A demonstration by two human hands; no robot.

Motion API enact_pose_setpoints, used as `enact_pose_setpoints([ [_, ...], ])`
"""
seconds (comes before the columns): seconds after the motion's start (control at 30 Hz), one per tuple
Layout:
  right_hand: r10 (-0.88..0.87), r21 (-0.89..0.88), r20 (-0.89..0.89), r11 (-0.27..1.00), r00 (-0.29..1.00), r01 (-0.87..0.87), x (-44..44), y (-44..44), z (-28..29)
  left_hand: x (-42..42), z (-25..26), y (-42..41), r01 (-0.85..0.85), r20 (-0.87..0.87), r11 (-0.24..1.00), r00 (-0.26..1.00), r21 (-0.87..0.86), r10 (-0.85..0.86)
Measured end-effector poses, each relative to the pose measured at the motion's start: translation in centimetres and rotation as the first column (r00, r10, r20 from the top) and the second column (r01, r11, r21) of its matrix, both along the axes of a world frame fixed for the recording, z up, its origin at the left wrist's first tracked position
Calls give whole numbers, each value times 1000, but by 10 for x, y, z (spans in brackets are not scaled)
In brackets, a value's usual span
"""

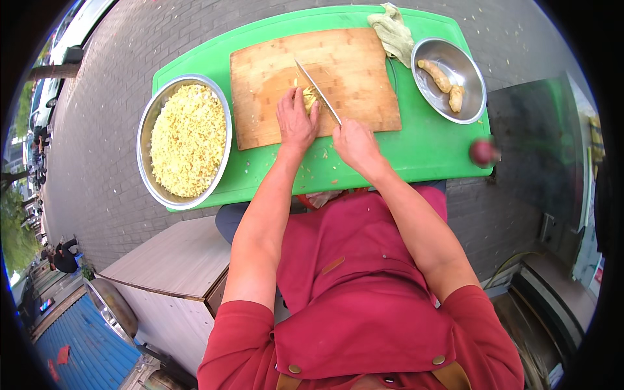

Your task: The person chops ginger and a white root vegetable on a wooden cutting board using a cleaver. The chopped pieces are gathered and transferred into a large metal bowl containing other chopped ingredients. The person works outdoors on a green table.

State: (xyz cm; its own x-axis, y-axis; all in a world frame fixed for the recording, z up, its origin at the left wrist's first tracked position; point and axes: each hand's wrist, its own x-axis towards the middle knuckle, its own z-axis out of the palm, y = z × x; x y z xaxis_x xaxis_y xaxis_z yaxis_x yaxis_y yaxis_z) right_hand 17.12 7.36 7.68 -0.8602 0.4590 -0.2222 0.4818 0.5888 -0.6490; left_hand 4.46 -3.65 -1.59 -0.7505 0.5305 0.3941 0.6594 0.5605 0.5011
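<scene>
My right hand (358, 146) grips the handle of a kitchen knife (319, 92), whose blade slants across a wooden cutting board (351, 63). Left of the blade, my left hand (297, 119) rests on the board, its fingers against a small pile of cut yellow pieces (309, 99), likely ginger. A big metal bowl (144, 141) heaped with finely chopped yellow pieces (187, 139) stands to the left. On the right, an oval-looking metal bowl (475, 109) holds pieces of peeled ginger root (436, 77).
The board lies on a green table (419, 151). A crumpled cloth (392, 34) lies at its far edge. A dark red round object (483, 152), blurred, is at the right corner. A wooden cabinet (170, 258) stands at lower left.
</scene>
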Motion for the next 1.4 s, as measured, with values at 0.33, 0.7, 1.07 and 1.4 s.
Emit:
enact_pose_setpoints([
  [0.33, 79, 23, -18, 997, 997, -78, -10, 17, 7, 1, -7, -1, -41, -82, 999, 996, 5, 41],
  [0.7, 207, 137, -19, 970, 978, -203, -22, 31, 16, -4, -5, 4, -110, -61, 982, 991, 156, 121],
  [1.07, 175, 105, 76, 977, 982, -183, -13, 27, 12, -4, -5, 6, -159, -33, 972, 985, 171, 167],
  [1.4, 191, 153, -13, 970, 981, -187, 3, 18, 30, -9, -10, 4, -133, -34, 971, 989, 199, 143],
])
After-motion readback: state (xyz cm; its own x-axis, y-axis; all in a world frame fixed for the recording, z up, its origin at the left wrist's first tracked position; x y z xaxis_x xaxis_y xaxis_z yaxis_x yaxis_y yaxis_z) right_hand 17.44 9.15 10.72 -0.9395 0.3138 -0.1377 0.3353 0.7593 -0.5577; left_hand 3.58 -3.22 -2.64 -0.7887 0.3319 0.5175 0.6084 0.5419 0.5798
